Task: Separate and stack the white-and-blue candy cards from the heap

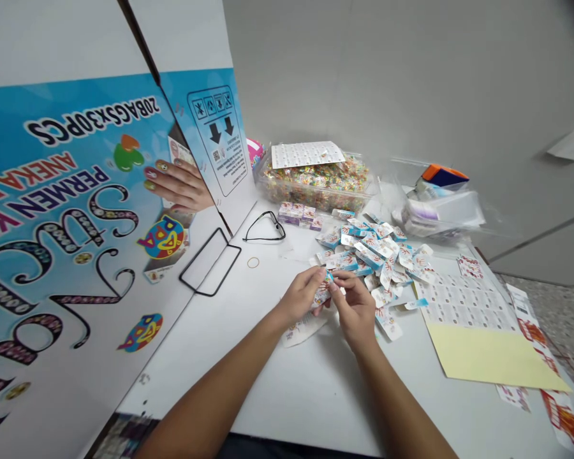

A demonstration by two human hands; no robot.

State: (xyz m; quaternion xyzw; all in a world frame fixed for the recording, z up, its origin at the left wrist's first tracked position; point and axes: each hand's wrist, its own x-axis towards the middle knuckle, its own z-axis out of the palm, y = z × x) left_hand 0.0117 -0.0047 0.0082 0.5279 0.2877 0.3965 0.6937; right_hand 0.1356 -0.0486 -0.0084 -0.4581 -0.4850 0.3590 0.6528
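My left hand (300, 297) and my right hand (358, 311) meet over the white table (277, 389). Between their fingertips they grip a small candy box (322, 292), white with blue and coloured print. Fingers of both hands cover much of it, so I cannot tell whether its flap is open. Below the hands lies a flat white printed piece (302, 330). Just beyond them spreads a loose pile of similar small blue-and-white boxes (369, 254), several of them with flaps sticking out.
A clear tub (310, 189) of small wrapped candies stands at the back, a sticker sheet (308, 154) on top. Purple boxes (299, 213), glasses (264, 231) and a rubber band (253, 262) lie left of the pile. Label sheets (497, 354) lie right. A large printed carton (100, 210) walls the left.
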